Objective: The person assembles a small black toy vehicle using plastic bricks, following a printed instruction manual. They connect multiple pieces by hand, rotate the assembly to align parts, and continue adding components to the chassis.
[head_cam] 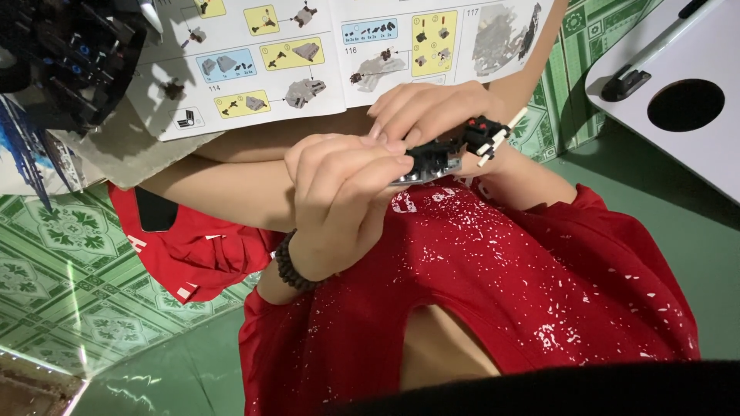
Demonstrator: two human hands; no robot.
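Red cloth, white-speckled, fills the near field: my clothing (539, 270), with a dark bead bracelet (291, 266) on the left wrist.

Left hand (343, 192): fingers curled and clamped on the near end of a small black brick assembly (432, 160), thumb side pressing down on its top. Right hand (435, 108): closed over the far end of the same assembly, fingertips touching those of the left. The two hands are together, the piece pinched between them, held up in front of my chest and not resting on any tabletop.

Assembly as seen: flat dark plate section, a darker cluster at the right end with red spots, several thin white rods (499, 132) sticking out to the right. Underside hidden by my fingers.

Beyond the hands: open instruction booklet (308, 54), pages showing step diagrams of grey and dark sub-builds. Top left, a larger dark brick model (65, 54), partly out of frame. Far right, a white board (694, 92) with a round hole and a dark clip, over green patterned flooring (69, 270).

Progress, as a judgement: a small sub-build is well formed but a piece looks to be being pressed on, so it is not finished; it is not yet joined to the larger model; booklet open on a late spread, so much of the build is probably done
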